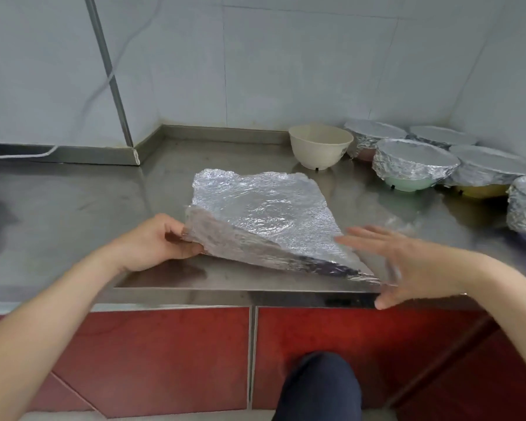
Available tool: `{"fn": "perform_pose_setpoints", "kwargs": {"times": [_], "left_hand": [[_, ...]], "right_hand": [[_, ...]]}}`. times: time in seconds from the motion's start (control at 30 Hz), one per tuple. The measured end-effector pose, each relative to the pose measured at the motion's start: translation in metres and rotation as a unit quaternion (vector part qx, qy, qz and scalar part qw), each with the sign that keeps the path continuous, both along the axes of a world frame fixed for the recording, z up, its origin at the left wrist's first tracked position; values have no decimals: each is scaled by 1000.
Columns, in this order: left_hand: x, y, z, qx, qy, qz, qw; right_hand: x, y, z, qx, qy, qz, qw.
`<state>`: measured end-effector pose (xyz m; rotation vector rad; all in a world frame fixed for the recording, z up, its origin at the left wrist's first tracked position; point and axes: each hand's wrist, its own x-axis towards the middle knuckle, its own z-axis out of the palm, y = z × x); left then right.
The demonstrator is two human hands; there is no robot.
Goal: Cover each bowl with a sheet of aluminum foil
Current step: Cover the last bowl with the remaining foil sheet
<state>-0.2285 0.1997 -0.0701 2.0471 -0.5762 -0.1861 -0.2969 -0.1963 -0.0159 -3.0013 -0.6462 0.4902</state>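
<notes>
The left hand [161, 238] pinches the raised near corner of the foil sheet [264, 208]; the right hand [407, 259], fingers spread straight, holds nothing by its other corner. Lifted one-sided off the counter [73, 208], the sheet may tear or fold before reaching the bare cream bowl [319, 145] behind.

Left hand [152, 242] pinched, right hand [406, 262] splayed.

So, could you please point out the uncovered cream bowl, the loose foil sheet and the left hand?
cream bowl [318, 150], head view, outer front wall.
foil sheet [264, 205], head view, middle of its shiny upper face.
left hand [152, 241], head view, back of the hand pinching the foil's corner.
</notes>
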Motion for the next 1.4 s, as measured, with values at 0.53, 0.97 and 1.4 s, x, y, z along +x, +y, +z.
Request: {"fn": "perform_pose_setpoints", "kwargs": {"times": [0.53,0.97,1.4], "left_hand": [[14,-11,-20,-84,-23,235,968],[7,-46,-10,90,-123,372,916],[1,-54,-8,166,-163,341,911]], "right_hand": [[32,24,-48,426,-121,-276,853],[52,48,-66,376,-226,-389,810],[49,54,-67,299,-266,-378,835]]}}
